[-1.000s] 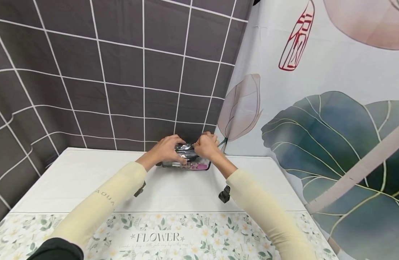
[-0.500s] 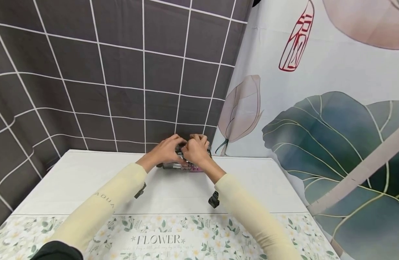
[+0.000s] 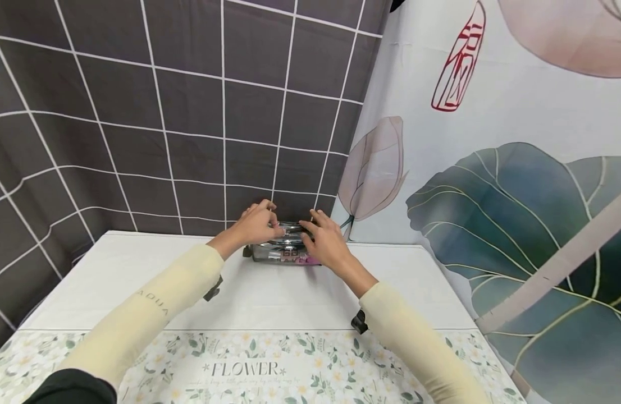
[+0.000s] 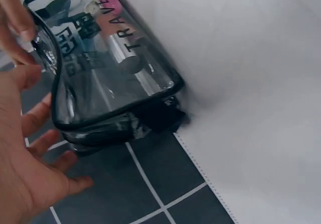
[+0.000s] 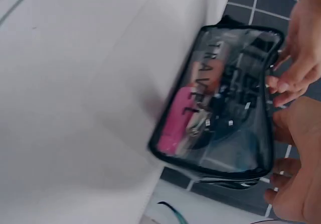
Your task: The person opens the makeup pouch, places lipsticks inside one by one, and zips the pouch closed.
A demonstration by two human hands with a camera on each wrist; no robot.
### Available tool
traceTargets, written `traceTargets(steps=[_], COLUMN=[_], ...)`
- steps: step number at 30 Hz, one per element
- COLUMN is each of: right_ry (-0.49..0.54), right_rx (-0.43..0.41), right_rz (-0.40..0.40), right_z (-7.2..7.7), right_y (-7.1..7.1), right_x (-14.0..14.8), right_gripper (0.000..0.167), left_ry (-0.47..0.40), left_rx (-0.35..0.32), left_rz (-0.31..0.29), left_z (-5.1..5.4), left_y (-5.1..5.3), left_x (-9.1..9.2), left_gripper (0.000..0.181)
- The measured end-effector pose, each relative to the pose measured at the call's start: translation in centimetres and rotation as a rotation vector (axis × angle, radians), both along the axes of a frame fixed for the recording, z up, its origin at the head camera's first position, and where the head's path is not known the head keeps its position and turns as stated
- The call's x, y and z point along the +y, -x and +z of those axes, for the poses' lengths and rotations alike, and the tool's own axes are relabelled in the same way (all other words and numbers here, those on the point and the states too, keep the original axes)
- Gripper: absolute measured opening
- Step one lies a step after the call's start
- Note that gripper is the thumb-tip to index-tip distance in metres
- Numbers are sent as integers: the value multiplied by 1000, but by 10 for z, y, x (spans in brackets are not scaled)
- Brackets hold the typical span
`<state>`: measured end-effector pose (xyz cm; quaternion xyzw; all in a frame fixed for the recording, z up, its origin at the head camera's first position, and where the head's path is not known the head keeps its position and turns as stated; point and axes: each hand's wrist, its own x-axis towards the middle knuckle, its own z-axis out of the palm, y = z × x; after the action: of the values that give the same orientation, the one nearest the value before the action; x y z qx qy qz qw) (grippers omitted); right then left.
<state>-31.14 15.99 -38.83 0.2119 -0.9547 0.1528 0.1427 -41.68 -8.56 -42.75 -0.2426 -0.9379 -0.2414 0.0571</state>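
A clear travel pouch (image 3: 285, 257) with black trim stands at the back of the table, the dark cloth behind it. Black letters reading TRAVEL mark its front. Through the plastic show a pink item (image 5: 176, 121) and a silver-capped tube (image 4: 125, 56). At the pouch's upper left my left hand (image 3: 255, 227) has its fingers apart, close to the top edge. Over the upper right side my right hand (image 3: 329, 241) spreads its fingers by the same edge. Neither hand visibly grips the pouch. Whether the zipper is fully closed cannot be made out.
The white table (image 3: 199, 292) has a flower-printed front band (image 3: 250, 367). A dark checked cloth (image 3: 189, 112) hangs behind, and a white cloth with leaf prints (image 3: 492, 224) hangs at the right.
My right hand moved left along the pouch's top towards my left hand, then back right, its fingers now spread. My left hand loosened and rose slightly. The pouch stayed about where it was.
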Motion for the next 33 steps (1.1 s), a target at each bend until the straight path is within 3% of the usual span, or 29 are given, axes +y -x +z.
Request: traceTargets(steps=[2,5,12,15,21,22,27,29,33], right_ry=[-53,-114,-81,-74,-52,-45,-3,4,19], right_rx=[-50,-122,-214,-226,-235,-235,-228,-229,-229], right_rz=[-8,-30,-61,-76,-86,-84,-71,-71,-70], right_z=[-6,-13,-18,-15,-13,-13,-12,-11,-12], right_y=[2,5,7,5,3,3,2,1,2], right_x=[0,-3,-11,-11,-9,-9,-10,-10,-8], right_gripper=[51,58,60,59,59,59,60,61,61], left_ry=[10,22,1,2,109,123,131,120,103], left_rx=[-21,-50,-67,-79,-144,-161,-163,-163,-167], left_rz=[12,26,38,64,141,152,198,218,260], left_z=[-8,-14,-14,-7,19,27,17,7,15], left_y=[11,17,13,4,-18,-23,3,19,16], left_x=[2,6,16,21,31,30,12,4,-8], left_gripper=[37,33,22,27,34,32,33,35,33])
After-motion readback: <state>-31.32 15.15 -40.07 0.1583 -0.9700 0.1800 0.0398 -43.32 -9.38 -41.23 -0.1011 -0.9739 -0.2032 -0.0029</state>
